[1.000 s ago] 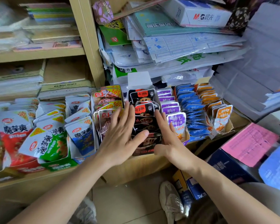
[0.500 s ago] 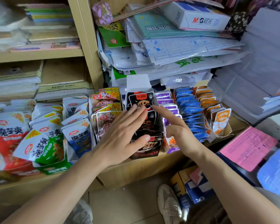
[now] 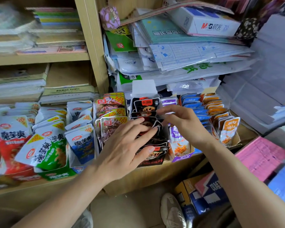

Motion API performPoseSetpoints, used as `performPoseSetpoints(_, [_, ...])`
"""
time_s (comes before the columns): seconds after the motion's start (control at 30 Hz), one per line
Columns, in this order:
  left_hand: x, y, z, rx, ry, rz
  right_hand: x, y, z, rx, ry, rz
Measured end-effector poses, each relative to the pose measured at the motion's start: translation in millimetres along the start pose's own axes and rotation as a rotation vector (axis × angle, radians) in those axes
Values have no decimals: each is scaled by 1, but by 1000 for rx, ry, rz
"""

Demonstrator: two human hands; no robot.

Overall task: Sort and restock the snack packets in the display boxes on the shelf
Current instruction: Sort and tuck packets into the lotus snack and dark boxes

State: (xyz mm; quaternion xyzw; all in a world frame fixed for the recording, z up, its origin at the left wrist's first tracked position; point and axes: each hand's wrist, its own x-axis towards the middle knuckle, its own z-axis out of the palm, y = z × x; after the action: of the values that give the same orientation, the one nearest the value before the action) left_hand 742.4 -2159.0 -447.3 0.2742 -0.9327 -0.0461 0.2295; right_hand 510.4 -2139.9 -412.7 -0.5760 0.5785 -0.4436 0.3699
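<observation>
The left hand (image 3: 127, 145) lies spread on the black snack packets (image 3: 146, 105) in their white display box (image 3: 144, 88), thumb against the front one, while the right hand (image 3: 186, 124) hovers, fingers loosely curved, above the neighbouring purple packets (image 3: 178, 142).

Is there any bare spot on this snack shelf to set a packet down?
Very little. A tan patch lies between the orange packets and the pink paper. A narrow tan ledge runs in front of the black packets. Everywhere else the boxes stand side by side, crammed with packets.
</observation>
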Motion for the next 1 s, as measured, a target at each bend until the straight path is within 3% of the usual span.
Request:
performPoseSetpoints(0.23, [-3, -1, 2, 1, 13, 1, 36, 1, -2, -339, -24, -60])
performPoseSetpoints(0.6, [-5, -4, 5, -84, 27, -5, 64, 1, 4, -637, -111, -114])
performPoseSetpoints(0.8, [-5, -3, 7, -111, 41, -19, 63, -3, 4, -764, -262, -126])
performPoseSetpoints(1.0, [-8, -2, 9, -158, 79, -12, 66, 12, 12, -781, -151, -199])
